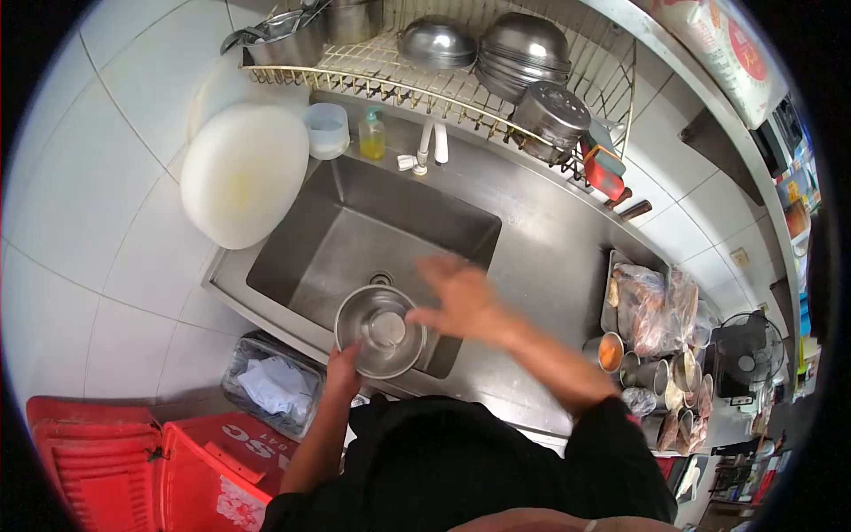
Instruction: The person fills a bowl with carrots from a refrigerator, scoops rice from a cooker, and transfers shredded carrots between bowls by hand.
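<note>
A shiny metal bowl hangs over the front edge of the sink, its inside facing up at me. My left hand is closed on the bowl's left rim. To the right of the bowl, over the sink, my right hand is stretched out with thumb and fingers apart; its fingertips are smeared by motion. The steel sink has a round drain just beyond the bowl. A white tap stands at the sink's back edge.
A soap bottle and a white tub stand behind the sink, beside a large white round board. Metal bowls fill the wire rack above. Bagged food sits at right. A red cooler and a bin are below left.
</note>
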`<move>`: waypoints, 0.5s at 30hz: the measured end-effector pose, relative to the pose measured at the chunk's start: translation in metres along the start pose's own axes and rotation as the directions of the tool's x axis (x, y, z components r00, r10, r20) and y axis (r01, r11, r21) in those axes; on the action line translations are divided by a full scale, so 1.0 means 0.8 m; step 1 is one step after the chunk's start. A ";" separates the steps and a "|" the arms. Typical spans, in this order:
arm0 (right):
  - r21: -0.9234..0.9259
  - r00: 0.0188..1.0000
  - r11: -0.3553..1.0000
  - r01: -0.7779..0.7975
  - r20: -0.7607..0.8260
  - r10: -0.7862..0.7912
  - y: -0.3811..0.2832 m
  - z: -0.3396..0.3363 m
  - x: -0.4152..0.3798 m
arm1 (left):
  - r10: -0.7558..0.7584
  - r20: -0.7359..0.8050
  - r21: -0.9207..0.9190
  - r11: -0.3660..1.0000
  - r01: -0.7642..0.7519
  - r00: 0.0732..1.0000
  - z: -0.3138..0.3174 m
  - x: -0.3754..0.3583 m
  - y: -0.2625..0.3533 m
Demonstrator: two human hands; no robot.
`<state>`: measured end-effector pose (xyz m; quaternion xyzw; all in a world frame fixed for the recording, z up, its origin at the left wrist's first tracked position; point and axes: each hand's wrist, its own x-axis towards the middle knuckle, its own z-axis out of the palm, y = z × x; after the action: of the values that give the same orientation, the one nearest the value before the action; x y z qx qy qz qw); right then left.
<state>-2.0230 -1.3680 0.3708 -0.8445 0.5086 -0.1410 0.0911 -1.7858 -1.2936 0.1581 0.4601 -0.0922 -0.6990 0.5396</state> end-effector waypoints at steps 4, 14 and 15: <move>-0.280 0.929 0.956 0.089 -0.324 -0.181 0.022 -0.201 0.093 | -0.029 -0.028 -0.004 1.000 0.028 0.999 -0.021 -0.012 -0.024; -0.782 0.979 0.589 -0.205 -0.169 0.116 0.188 -0.300 0.294 | 0.134 -0.083 0.042 0.991 -0.130 0.988 -0.048 -0.032 -0.024; -0.765 0.979 0.611 -0.205 -0.153 0.137 0.204 -0.311 0.305 | 0.146 -0.079 0.031 0.989 -0.144 0.986 -0.056 -0.033 -0.025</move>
<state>-2.1333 -1.6622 0.5926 -0.7423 0.6009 0.0682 -0.2886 -1.7664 -1.2467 0.1353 0.4868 -0.1123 -0.6375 0.5865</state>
